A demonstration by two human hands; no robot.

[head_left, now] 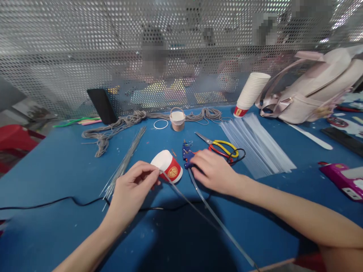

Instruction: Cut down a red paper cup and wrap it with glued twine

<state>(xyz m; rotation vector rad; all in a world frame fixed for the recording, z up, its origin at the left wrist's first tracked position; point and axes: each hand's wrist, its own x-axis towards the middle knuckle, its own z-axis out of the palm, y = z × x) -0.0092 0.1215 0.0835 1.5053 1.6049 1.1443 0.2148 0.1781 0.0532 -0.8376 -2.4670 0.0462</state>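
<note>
My left hand (136, 183) is closed in a pinch on the end of a thin grey cord (181, 194) at the rim of a red and white paper cup (172, 170). The cup lies tilted against those fingers; whether they also grip it is hidden. Beside it is a blue glue gun (187, 155) with a long clear glue stick (211, 211) trailing from its rear toward me. My right hand (212, 170) is at the gun's right side, slightly blurred, fingers apart and their tips at its edge. Scissors (225, 145) with yellow and red handles lie just beyond that hand.
A small basket (177, 120) with a handle stands behind, by a white ring (160, 124) and grey cord bundles (113, 130). Clear sticks (255, 143), stacked cups (252, 92) and a backpack (314, 87) are right. A phone (102, 105) and black cable (82, 204) are left.
</note>
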